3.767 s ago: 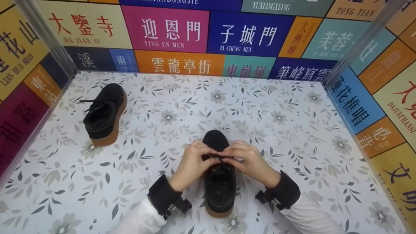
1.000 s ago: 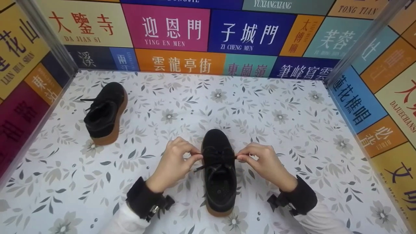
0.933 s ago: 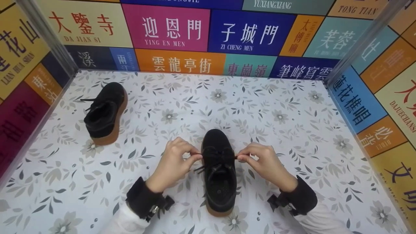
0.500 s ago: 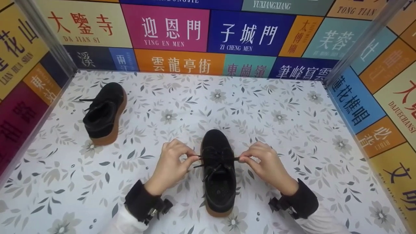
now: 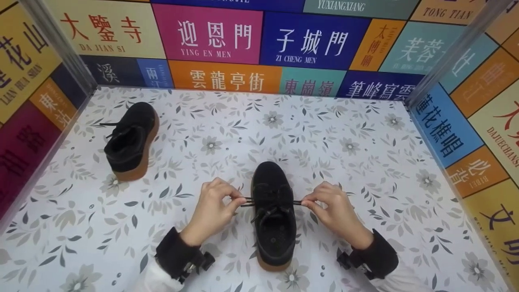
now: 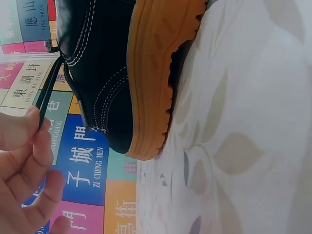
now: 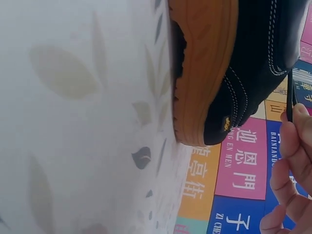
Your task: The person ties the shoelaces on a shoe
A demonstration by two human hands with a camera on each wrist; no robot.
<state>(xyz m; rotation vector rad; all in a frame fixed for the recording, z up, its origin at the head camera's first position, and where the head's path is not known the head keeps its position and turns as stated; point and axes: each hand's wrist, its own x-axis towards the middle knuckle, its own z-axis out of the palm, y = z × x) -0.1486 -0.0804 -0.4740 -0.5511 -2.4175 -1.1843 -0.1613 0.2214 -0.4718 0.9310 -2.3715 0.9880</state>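
A black shoe with a tan sole (image 5: pixel 269 174) stands upright in the near middle of the table, toe pointing away. On its left side my left hand (image 5: pixel 215 211) pinches a black shoelace (image 6: pixel 48 92) between thumb and forefinger. Opposite it, my right hand (image 5: pixel 338 211) pinches another length of the lace (image 7: pixel 290 95) in the same way. Both lengths are stretched sideways from a knot over the tongue. In the left wrist view the lace forms a narrow loop up to the fingertips. A loose lace end lies near the shoe's opening on the left.
A second black shoe (image 5: pixel 136 138) with a tan sole stands at the back left, its laces sticking out leftward. The table (image 5: pixel 324 134) has a white floral cover. Colourful panels (image 5: pixel 209 34) with lettering enclose the back and sides.
Earlier, both hands met over the shoe's laces. They have since parted to either side, drawing the lace outward; in the last second more lace shows between fingers and shoe. The other shoe stayed put.
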